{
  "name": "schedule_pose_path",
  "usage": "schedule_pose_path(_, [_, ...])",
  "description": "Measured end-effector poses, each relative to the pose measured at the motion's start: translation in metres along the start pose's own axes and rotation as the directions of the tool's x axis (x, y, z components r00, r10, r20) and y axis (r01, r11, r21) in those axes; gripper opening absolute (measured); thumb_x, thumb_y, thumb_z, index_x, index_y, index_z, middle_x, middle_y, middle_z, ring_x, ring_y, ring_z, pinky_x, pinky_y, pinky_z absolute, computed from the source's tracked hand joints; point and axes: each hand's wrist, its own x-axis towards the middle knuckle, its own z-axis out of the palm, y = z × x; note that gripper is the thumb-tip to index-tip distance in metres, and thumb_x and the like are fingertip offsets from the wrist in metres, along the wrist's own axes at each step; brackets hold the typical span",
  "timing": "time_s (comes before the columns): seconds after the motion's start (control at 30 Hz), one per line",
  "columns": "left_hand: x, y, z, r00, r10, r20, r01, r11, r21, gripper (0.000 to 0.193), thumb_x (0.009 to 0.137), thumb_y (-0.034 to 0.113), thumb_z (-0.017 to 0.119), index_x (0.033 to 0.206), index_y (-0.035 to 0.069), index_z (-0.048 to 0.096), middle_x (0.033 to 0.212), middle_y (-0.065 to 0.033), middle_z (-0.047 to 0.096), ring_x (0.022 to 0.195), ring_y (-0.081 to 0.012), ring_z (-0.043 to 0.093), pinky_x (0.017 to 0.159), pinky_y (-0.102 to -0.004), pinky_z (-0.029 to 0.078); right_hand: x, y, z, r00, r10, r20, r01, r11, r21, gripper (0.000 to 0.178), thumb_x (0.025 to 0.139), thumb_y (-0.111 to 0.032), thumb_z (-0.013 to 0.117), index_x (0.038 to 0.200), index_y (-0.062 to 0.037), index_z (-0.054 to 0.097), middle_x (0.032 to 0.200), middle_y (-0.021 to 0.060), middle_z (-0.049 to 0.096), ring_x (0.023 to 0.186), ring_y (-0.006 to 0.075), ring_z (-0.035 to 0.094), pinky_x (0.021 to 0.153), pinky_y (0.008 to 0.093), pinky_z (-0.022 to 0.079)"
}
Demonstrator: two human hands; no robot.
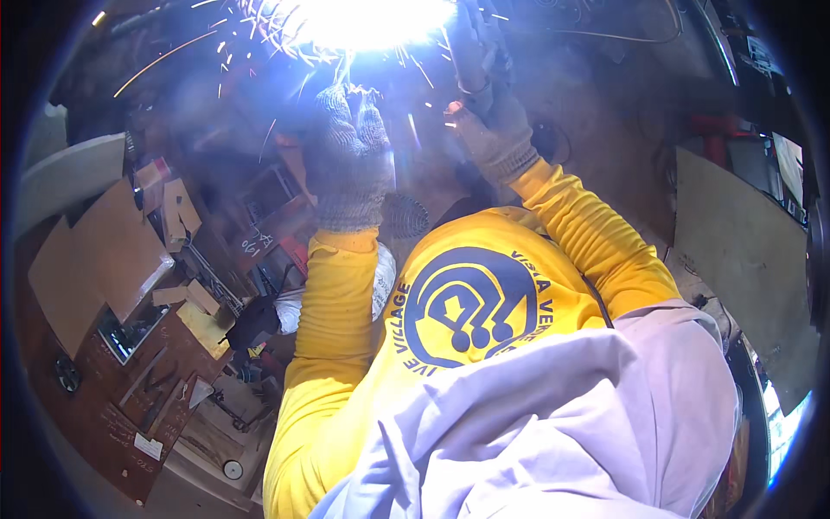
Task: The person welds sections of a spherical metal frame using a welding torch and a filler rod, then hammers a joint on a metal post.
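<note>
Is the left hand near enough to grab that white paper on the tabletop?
Probably not: the gloved left hand is up near the glare, while the white paper slip lies well away on the brown tabletop, with clutter between.

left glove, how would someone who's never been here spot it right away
Find the yellow shirt in the middle, then follow its left sleeve up to the end. The grey knitted left glove continues straight up from there, just below the blinding white glare. Unlike the right glove, which leans toward the upper left, it stands nearly upright.
</note>
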Motion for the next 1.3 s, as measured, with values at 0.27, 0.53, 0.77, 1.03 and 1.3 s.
schedule_pose_path(0.27, [0.005,0.000,0.002,0.999,0.024,-0.037,-0.028,0.995,-0.100,0.025,0.099,0.024,0.061,0.113,0.004,0.064,0.095,-0.0185,0.070,0.086,-0.0357,0.070,0.072,-0.0435,0.056,-0.010,0.010,0.006,0.974,0.173,-0.144,-0.111,0.925,0.365,0.039,0.092,-0.018,0.075,0.124,-0.0020,0.058,0.111,0.0096,0.070,0.090,0.0170,0.068,0.078,0.0310,0.057])
schedule_pose_path(0.53, [0.007,-0.005,0.002,0.994,-0.094,0.058,0.096,0.994,-0.041,0.025,0.102,0.026,0.058,0.113,0.004,0.063,0.095,-0.0191,0.069,0.087,-0.0381,0.070,0.074,-0.0448,0.055,-0.028,0.021,0.000,0.933,0.361,0.017,-0.346,0.879,0.329,0.053,0.088,-0.029,0.079,0.126,0.0006,0.057,0.100,0.0153,0.071,0.089,0.0225,0.072,0.082,0.0376,0.056])
schedule_pose_path(0.77, [0.008,-0.009,0.002,0.995,-0.079,0.056,0.080,0.997,-0.012,0.029,0.105,0.029,0.056,0.115,0.002,0.062,0.087,-0.0138,0.066,0.071,-0.0252,0.067,0.068,-0.0388,0.053,-0.034,0.019,-0.004,0.887,0.460,0.034,-0.441,0.824,0.356,0.053,0.086,-0.021,0.079,0.126,0.0009,0.054,0.092,0.0122,0.070,0.084,0.0208,0.072,0.077,0.0340,0.057])
schedule_pose_path(1.03, [0.009,-0.009,0.000,0.995,-0.082,0.062,0.083,0.997,-0.005,0.030,0.105,0.030,0.055,0.114,0.002,0.062,0.090,-0.0177,0.070,0.079,-0.0310,0.071,0.072,-0.0408,0.055,-0.024,-0.009,-0.051,0.820,0.568,-0.069,-0.495,0.765,0.411,0.044,0.087,-0.010,0.076,0.121,0.0011,0.051,0.087,0.0084,0.069,0.071,0.0153,0.069,0.061,0.0298,0.057])
schedule_pose_path(1.3, [0.011,0.000,-0.009,0.990,-0.115,0.080,0.116,0.993,-0.017,0.026,0.104,0.028,0.054,0.112,0.005,0.061,0.099,-0.0222,0.071,0.093,-0.0438,0.068,0.078,-0.0502,0.053,-0.014,-0.035,-0.126,0.798,0.508,-0.325,-0.362,0.834,0.416,0.032,0.091,-0.005,0.071,0.116,-0.0032,0.051,0.087,0.0095,0.068,0.068,0.0175,0.068,0.059,0.0312,0.058])
